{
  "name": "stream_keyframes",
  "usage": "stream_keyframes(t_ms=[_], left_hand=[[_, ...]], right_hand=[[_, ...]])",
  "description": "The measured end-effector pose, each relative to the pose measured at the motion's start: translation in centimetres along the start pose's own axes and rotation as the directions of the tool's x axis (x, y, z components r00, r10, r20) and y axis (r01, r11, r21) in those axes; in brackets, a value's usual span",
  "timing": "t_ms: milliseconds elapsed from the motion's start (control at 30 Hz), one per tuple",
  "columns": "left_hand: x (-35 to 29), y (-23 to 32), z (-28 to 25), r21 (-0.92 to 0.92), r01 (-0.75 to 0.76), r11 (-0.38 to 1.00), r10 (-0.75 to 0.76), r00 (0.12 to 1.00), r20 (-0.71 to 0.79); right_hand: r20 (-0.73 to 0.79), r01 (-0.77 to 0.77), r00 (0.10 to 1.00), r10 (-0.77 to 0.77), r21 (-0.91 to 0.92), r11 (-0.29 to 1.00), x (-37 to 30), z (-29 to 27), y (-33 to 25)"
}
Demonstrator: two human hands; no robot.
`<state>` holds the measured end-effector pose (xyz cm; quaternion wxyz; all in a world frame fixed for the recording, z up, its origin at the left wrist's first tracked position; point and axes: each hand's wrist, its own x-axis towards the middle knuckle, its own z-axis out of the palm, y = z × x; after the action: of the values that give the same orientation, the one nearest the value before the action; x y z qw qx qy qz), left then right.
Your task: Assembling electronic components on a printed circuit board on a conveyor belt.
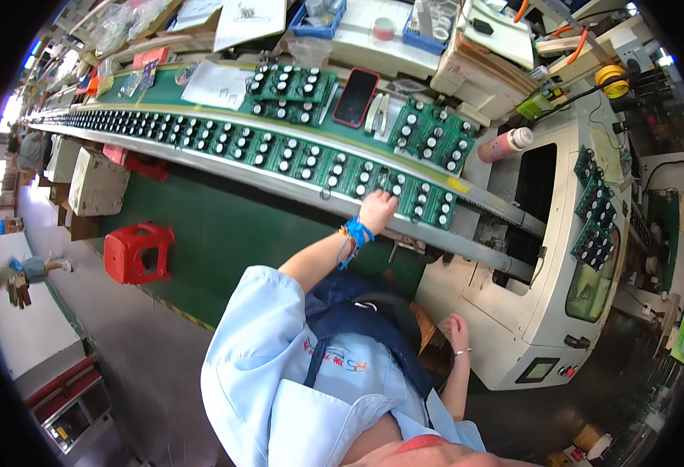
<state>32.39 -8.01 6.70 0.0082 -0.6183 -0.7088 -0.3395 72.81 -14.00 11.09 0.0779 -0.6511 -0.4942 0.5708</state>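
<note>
A board stack (294, 82) blocks passage left of the phone (356, 97); a pale tool (378, 115) and loose boards (435, 134), right. A narrow green strip (357, 135) separates it from the board row (342, 167).

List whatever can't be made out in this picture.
All in the head view:
- What the left hand touches or pinches: hidden by the hand itself.
- Details of the far circuit boards: too small.
- Walking person at left: blurred.
- Content of the small panel screen: too small.
</note>
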Motion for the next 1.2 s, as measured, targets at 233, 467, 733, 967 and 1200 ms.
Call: stream_keyframes(t_ms=[233,467,733,967,1200], left_hand=[[-0.5,3.3,3.8,-0.067,-0.004,0.998,0.014,0.990,0.138],[-0.1,5.9,1.0,0.056,-0.019,0.998,0.003,0.964,0.266],[-0.4,6.6,1.1,-0.006,-0.275,0.961,0.265,0.921,0.284],[0.7,7.7,-0.3,-0.133,-0.122,0.984,0.154,0.952,0.265],[2.6,2.6,-6.4,-0.135,0.032,0.990,-0.017,0.994,0.109]], right_hand=[[0.023,0.271,0.963,-0.270,-0.066,0.960,3.4,-0.5,-6.6],[0.119,0.434,0.901,-0.417,-0.250,0.865,7.3,-0.3,-12.2],[0.281,0.550,0.828,-0.485,-0.242,0.799,10.2,0.0,-15.0],[0.348,0.599,0.785,-0.513,-0.213,0.772,12.1,1.2,-18.6],[0.341,0.632,0.769,-0.541,-0.279,0.723,12.9,4.7,-22.4]])
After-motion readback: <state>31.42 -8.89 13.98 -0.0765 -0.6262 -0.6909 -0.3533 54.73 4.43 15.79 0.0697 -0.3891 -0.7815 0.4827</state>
